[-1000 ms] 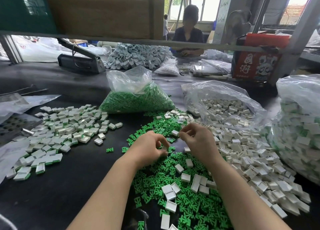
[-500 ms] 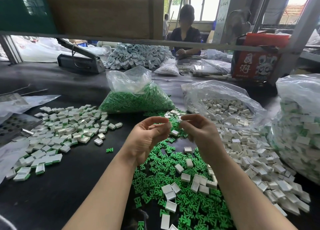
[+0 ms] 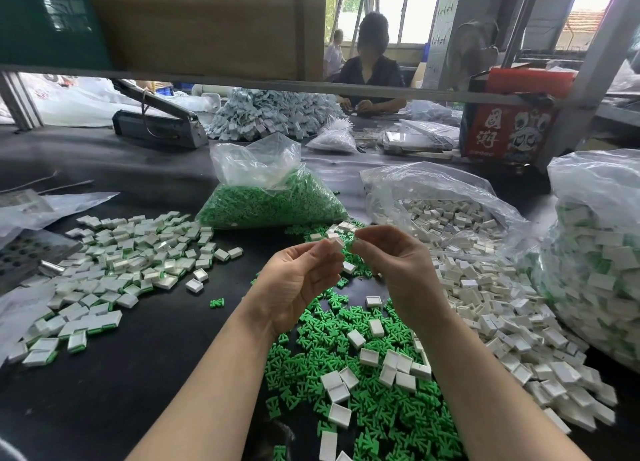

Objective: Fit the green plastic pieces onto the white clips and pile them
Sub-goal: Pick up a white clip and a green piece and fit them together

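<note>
Both hands are raised above the black table, fingertips nearly meeting. My left hand [image 3: 300, 280] pinches a small white clip [image 3: 335, 243] at its fingertips. My right hand [image 3: 398, 270] pinches a green plastic piece [image 3: 354, 245], mostly hidden by its fingers, right beside the clip. Loose green pieces [image 3: 349, 384] mixed with a few white clips lie beneath my forearms. A spread of loose white clips [image 3: 491, 308] lies to the right. The pile of fitted white-and-green clips [image 3: 117, 263] lies on the left.
A bag of green pieces [image 3: 273, 200] and an open bag of white clips [image 3: 446, 207] stand behind my hands. A large bag of fitted clips [image 3: 595, 252] stands at the right. A metal plate with holes [image 3: 24, 256] lies far left. Another person [image 3: 370, 69] works across the table.
Both hands rose from the green heap, each with a part. The left hand turned palm-up, and the fingertips came together above the table.
</note>
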Available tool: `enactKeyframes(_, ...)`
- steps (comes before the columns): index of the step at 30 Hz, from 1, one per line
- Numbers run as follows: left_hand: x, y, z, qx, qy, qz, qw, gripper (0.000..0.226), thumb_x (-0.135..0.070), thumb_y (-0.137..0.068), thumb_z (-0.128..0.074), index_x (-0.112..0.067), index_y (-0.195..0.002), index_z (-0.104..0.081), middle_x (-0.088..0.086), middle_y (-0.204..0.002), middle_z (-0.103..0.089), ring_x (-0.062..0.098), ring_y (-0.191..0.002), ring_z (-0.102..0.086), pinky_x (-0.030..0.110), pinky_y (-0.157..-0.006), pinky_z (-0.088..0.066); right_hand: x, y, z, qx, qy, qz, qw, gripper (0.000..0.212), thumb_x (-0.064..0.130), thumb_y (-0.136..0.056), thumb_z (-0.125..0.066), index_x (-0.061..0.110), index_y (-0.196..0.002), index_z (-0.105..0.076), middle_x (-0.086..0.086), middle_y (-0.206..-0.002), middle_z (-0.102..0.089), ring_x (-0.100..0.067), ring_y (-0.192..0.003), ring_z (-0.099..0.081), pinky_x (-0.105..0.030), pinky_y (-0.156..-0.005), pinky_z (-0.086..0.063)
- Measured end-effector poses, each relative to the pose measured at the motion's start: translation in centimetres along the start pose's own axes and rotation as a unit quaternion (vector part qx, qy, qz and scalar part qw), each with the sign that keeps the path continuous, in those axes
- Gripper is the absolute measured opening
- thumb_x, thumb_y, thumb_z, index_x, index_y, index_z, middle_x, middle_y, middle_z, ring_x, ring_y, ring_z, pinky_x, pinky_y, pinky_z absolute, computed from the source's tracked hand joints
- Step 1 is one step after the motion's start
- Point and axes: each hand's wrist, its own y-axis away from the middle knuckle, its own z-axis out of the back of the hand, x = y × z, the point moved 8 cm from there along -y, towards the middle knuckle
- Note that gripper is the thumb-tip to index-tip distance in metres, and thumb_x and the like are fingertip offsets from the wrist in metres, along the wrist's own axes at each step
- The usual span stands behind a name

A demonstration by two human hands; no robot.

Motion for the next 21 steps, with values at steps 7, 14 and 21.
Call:
enactKeyframes(7,-0.2,0.0,0.6,-0.057,-0.054,-0.024,0.997,0.02,-0.031,-0.071,-0.073,-0.014,-0.08,-0.079,0.004,-0.076,-0.073,0.008,-0.063,-0.068,0.018,-0.056,-0.055,0.2,0.0,0.0,-0.019,0.007,0.007,1.0,0.014,-0.002,-0.08,-0.071,-0.004,-0.094,-0.067,-0.016,-0.09,-0.07,-0.018,-0.081,-0.066,-0.023,-0.078,-0.054)
enactKeyframes(14,-0.8,0.1,0.4,-0.063,-0.125,-0.072,0.988,0.024,-0.031,-0.074,-0.074,-0.011,-0.086,-0.078,0.004,-0.077,-0.074,0.009,-0.065,-0.066,0.017,-0.059,-0.053,0.3,0.0,0.2,-0.037,0.037,0.019,0.998,0.015,0.0,-0.081,-0.072,-0.006,-0.094,-0.068,-0.021,-0.093,-0.071,-0.02,-0.083,-0.067,-0.025,-0.08,-0.056)
enactKeyframes(21,-1.8,0.5,0.0,-0.077,-0.184,-0.143,0.969,0.017,-0.035,-0.077,-0.073,-0.019,-0.079,-0.08,0.006,-0.078,-0.075,0.013,-0.068,-0.068,0.017,-0.063,-0.052,0.5,-0.1,0.3,-0.041,0.056,0.029,0.997,0.013,0.001,-0.081,-0.074,-0.004,-0.092,-0.069,-0.017,-0.089,-0.072,-0.019,-0.081,-0.069,-0.024,-0.077,-0.056)
